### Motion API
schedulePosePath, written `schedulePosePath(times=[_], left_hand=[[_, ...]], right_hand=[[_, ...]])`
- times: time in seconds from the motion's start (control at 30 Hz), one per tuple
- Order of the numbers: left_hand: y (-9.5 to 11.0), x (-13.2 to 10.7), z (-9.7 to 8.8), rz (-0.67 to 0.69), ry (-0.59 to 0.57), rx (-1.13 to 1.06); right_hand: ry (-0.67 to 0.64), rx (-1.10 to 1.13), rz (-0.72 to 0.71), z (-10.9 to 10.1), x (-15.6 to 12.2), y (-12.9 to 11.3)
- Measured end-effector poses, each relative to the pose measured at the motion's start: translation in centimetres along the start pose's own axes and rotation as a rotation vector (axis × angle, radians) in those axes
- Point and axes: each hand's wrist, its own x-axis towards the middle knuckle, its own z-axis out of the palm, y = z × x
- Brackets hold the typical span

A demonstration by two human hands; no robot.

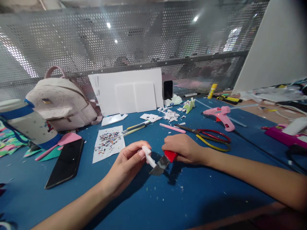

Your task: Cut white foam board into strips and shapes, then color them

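Between the thumb and fingers of my left hand [130, 161] is a small strip of white foam [149, 157], tilted down to the right. My right hand [183, 148] is closed round the red handle of a utility knife [170, 156]. The knife's wide grey blade points down to the left and meets or overlaps the lower end of the foam; exact contact I cannot tell. Tiny white crumbs lie on the blue table [168, 204] below. Scissors [211, 135] with red and yellow handles lie just behind my right hand, beside a pink pen [172, 128].
White foam scraps [170, 115] and a propped white board [107, 92] stand at the back. A pink glue gun [223, 116] with a cord lies right. Left are a phone [66, 163], a tumbler [31, 123], a backpack [62, 102] and paper [99, 155] holding coloured bits.
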Motion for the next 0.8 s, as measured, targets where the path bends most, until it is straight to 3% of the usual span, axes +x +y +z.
schedulePosePath(times=[0.37,0.8], left_hand=[[-0.25,0.09,0.04,0.030,-0.032,0.019],[-0.14,-0.04,0.15,0.041,-0.032,0.026]], right_hand=[[0.007,-0.164,-0.040,0.33,-0.14,0.00],[0.033,-0.205,-0.069,0.25,-0.14,0.54]])
